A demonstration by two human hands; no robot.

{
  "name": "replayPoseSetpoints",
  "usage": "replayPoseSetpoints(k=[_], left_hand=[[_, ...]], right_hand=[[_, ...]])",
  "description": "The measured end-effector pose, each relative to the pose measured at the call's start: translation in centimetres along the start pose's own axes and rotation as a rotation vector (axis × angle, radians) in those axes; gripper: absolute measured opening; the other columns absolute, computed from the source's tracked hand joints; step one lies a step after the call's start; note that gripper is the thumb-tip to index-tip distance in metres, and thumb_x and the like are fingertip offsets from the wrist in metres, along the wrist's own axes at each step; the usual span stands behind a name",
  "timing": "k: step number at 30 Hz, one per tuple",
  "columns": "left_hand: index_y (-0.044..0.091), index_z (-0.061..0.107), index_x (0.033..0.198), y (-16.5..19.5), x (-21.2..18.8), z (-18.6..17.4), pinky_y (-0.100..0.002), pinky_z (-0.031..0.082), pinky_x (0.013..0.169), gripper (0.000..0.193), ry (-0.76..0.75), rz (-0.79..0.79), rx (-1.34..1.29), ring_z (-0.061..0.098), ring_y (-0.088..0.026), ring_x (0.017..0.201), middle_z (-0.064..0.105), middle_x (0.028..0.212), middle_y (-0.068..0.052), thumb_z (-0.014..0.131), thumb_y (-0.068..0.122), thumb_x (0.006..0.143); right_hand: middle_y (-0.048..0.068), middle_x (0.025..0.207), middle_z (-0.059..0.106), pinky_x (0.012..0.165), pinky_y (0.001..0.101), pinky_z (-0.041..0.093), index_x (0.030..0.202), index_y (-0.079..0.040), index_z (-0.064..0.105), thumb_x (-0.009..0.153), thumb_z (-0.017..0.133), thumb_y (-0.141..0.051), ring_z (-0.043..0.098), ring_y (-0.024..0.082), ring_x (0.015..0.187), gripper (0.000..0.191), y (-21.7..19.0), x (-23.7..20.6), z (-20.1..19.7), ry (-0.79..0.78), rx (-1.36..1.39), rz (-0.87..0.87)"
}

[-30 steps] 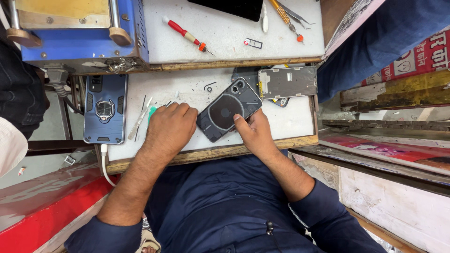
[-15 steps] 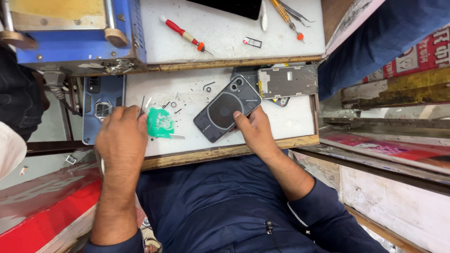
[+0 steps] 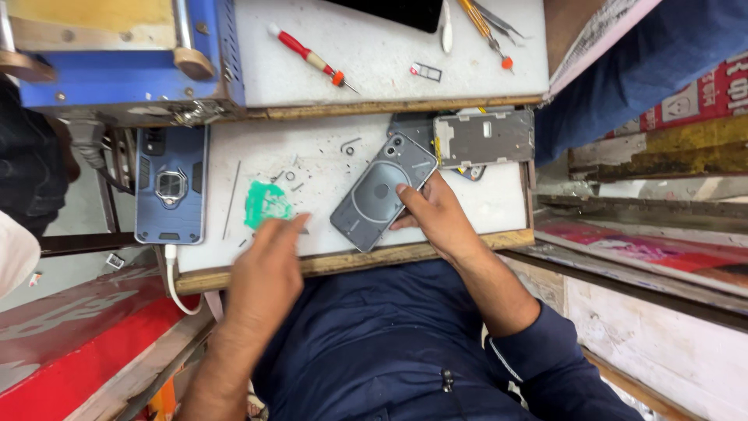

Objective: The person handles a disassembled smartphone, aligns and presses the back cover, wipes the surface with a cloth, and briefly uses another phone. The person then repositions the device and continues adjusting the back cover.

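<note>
The right hand (image 3: 436,218) rests on the white desk (image 3: 499,199), its fingers pressed flat on the lower right edge of a grey phone (image 3: 382,191). The phone lies back-up and tilted, camera end pointing toward the upper right, near the desk's wooden front edge. The hand pins it rather than closing around it.

The left hand (image 3: 265,265) is blurred; it hangs over the front edge of the desk with fingers loosely extended and holds nothing visible. Its fingertips lie just beside a green plastic piece (image 3: 266,204) on the desk surface; whether they touch it cannot be told.

Small screws (image 3: 290,176) and bits are scattered on the desk between the green piece and the phone. A bare metal phone frame (image 3: 485,138) lies just beyond the phone's camera end. A second phone in a blue ring-holder case (image 3: 171,185) sits at the left end of the desk, a white cable (image 3: 175,281) running from its lower end.

On the raised shelf behind are a red-handled screwdriver (image 3: 310,58), a small SIM tray (image 3: 426,72) and tweezers (image 3: 499,19). A blue machine (image 3: 125,70) stands at upper left.
</note>
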State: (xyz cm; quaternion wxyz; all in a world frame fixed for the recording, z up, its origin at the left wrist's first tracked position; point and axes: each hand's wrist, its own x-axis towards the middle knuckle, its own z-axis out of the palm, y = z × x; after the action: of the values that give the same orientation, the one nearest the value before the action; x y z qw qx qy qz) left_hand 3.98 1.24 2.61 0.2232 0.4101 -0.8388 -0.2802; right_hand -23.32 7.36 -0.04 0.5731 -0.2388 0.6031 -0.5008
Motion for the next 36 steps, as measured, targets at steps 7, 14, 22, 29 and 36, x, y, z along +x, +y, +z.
replayPoseSetpoints(k=[7, 14, 22, 29, 36], left_hand=[[0.011, 0.068, 0.127, 0.9, -0.9, 2.5, -0.043, 0.058, 0.061, 0.037, -0.085, -0.119, 0.03, 0.07, -0.032, 0.075, 0.063, 0.099, -0.011, 0.069, 0.01, 0.09], [0.014, 0.071, 0.128, 1.2, -0.9, 3.2, -0.04, 0.057, 0.057, 0.035, -0.034, -0.079, 0.114, 0.068, -0.028, 0.068, 0.061, 0.093, -0.006, 0.069, 0.011, 0.092], [0.015, 0.072, 0.128, 1.4, -0.5, 3.8, -0.04, 0.057, 0.057, 0.037, -0.015, -0.086, 0.135, 0.067, -0.028, 0.066, 0.061, 0.091, -0.006, 0.069, 0.012, 0.091], [0.015, 0.072, 0.127, 1.4, -0.1, 4.0, -0.041, 0.057, 0.057, 0.036, -0.005, -0.065, 0.144, 0.067, -0.028, 0.066, 0.061, 0.09, -0.006, 0.068, 0.011, 0.091], [0.015, 0.073, 0.126, 1.6, -0.2, 3.7, -0.042, 0.056, 0.055, 0.034, -0.015, -0.095, 0.133, 0.066, -0.03, 0.064, 0.06, 0.088, -0.007, 0.069, 0.012, 0.092]], right_hand=[[0.016, 0.121, 0.064, 0.065, 0.0286, 0.066, 0.145, 0.003, 0.034, 0.103, 0.049, -0.014, 0.073, 0.018, 0.089, 0.048, -0.6, 0.0, 0.2, -0.008, -0.07, 0.011], [0.017, 0.119, 0.063, 0.065, 0.028, 0.067, 0.143, 0.004, 0.033, 0.104, 0.048, -0.013, 0.073, 0.016, 0.087, 0.046, -0.5, 0.2, 0.3, -0.02, -0.088, -0.009], [0.017, 0.115, 0.065, 0.063, 0.0269, 0.066, 0.142, 0.005, 0.031, 0.104, 0.048, -0.012, 0.073, 0.016, 0.082, 0.045, -0.1, 0.4, 0.2, -0.019, -0.095, -0.003], [0.018, 0.109, 0.066, 0.059, 0.0269, 0.065, 0.14, 0.006, 0.031, 0.103, 0.05, -0.013, 0.072, 0.016, 0.071, 0.046, 0.1, 0.4, 0.2, -0.019, -0.125, -0.004], [0.018, 0.105, 0.066, 0.058, 0.0256, 0.064, 0.141, 0.007, 0.031, 0.103, 0.051, -0.013, 0.071, 0.015, 0.068, 0.047, -0.1, 0.5, 0.2, -0.027, -0.13, -0.004]])
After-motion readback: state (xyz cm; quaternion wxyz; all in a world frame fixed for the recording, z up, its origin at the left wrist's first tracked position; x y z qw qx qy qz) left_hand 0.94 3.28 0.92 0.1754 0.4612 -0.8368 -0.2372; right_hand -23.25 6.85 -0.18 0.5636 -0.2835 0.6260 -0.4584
